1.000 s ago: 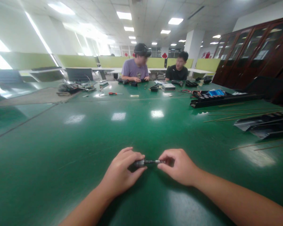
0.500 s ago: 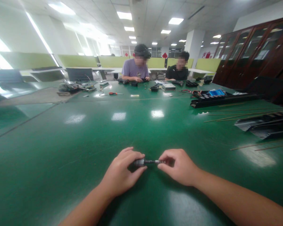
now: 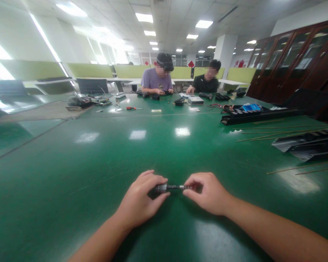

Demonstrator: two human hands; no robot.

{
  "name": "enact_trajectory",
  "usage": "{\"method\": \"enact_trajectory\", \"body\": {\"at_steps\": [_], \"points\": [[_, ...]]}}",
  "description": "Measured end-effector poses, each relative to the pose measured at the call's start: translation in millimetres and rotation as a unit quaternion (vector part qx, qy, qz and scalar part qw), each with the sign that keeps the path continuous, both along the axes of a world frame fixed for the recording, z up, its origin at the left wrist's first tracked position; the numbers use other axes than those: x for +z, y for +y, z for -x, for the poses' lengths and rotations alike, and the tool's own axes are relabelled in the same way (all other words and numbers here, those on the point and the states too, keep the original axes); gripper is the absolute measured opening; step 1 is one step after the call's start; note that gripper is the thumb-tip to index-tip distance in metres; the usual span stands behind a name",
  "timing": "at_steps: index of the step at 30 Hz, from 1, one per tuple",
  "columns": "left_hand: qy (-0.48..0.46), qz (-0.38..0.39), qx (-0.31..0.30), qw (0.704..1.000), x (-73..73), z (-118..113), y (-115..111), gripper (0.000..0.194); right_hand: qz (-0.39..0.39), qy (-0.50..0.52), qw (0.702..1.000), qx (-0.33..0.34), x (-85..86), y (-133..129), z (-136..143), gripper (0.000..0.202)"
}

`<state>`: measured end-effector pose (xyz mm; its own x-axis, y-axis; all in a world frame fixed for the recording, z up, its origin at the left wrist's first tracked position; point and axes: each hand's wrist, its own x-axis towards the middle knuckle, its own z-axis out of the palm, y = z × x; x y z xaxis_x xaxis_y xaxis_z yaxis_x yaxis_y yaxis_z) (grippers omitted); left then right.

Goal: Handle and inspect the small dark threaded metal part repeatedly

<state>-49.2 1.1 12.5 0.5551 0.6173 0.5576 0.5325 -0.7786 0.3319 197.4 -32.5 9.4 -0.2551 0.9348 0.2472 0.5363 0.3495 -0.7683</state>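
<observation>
My left hand (image 3: 140, 199) is closed around a short silver-grey cylinder (image 3: 162, 187) just above or on the green table, thumb on the near side and fingers on the far side. Out of the cylinder's right end runs a thin dark shaft (image 3: 175, 187), lying level and pointing to the right. My right hand (image 3: 210, 193) pinches the shaft's far end between thumb and fingertips, where a small bright metal piece shows. The left end of the cylinder is hidden in my left palm, and the right tip is partly covered by my fingers.
The green table (image 3: 112, 153) stretches ahead. On it lie an orange-handled screwdriver (image 3: 132, 108), black boxes (image 3: 179, 102), a white box (image 3: 195, 100), black metal channels (image 3: 311, 143) and thin rods (image 3: 284, 133). Two people (image 3: 157, 80) sit at the far side.
My hands and the piece between them look unchanged. Across the table, the person in black has brought a hand forward near the white box, and the person in purple has shifted their head.
</observation>
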Motion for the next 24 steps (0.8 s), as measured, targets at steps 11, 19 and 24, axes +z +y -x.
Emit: {"method": "enact_trajectory", "body": {"at_steps": [11,19,24], "points": [[-0.001,-0.004,-0.004,1.000,-0.8,1.4,0.6,0.024,0.005,0.004,1.000,-0.003,0.8,-0.1,0.1,0.004],[0.001,-0.006,0.011,1.000,-0.6,4.0,1.6,0.023,-0.007,0.003,1.000,-0.004,-0.8,1.5,-0.1,0.006],[-0.040,0.057,0.065,0.995,1.3,6.6,6.0,0.027,-0.008,0.014,1.000,0.001,0.0,-0.2,0.4,0.007]]}}
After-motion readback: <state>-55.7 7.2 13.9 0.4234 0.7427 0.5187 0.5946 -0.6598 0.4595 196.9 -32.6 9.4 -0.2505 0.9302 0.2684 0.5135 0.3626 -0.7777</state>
